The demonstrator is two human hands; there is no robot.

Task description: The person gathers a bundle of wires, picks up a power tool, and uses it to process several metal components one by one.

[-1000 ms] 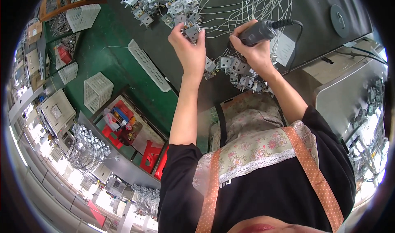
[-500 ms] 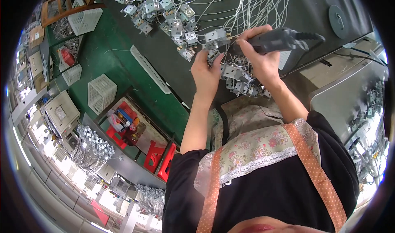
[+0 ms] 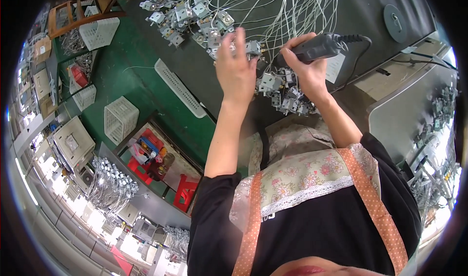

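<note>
My right hand point(image 3: 310, 71) is wrapped round a black corded power tool that looks like an electric screwdriver point(image 3: 319, 48), its front end pointing left. My left hand point(image 3: 235, 69), slightly blurred, reaches over the left pile of small metal parts point(image 3: 184, 13), fingers stretched out and apart. One metal part point(image 3: 253, 47) with a brass-coloured piece lies just beyond its thumb, between the hands. Another pile of metal parts point(image 3: 287, 93) lies close to my body, below the screwdriver. Thin white wires point(image 3: 302, 8) run from the parts towards the far edge. The tool's tip is hard to make out.
The dark worktable point(image 3: 363, 12) carries a grey round disc point(image 3: 395, 23) and a white paper point(image 3: 334, 69) at right. Beyond its left edge are a white perforated strip point(image 3: 178, 88), a white plastic basket point(image 3: 121, 119) and red stools point(image 3: 185, 193). A metal-edged table point(image 3: 395, 125) stands at right.
My left hand has let go of the metal part by the tool's tip and moved up and left, its fingers opening. The screwdriver has drawn slightly away from it.
</note>
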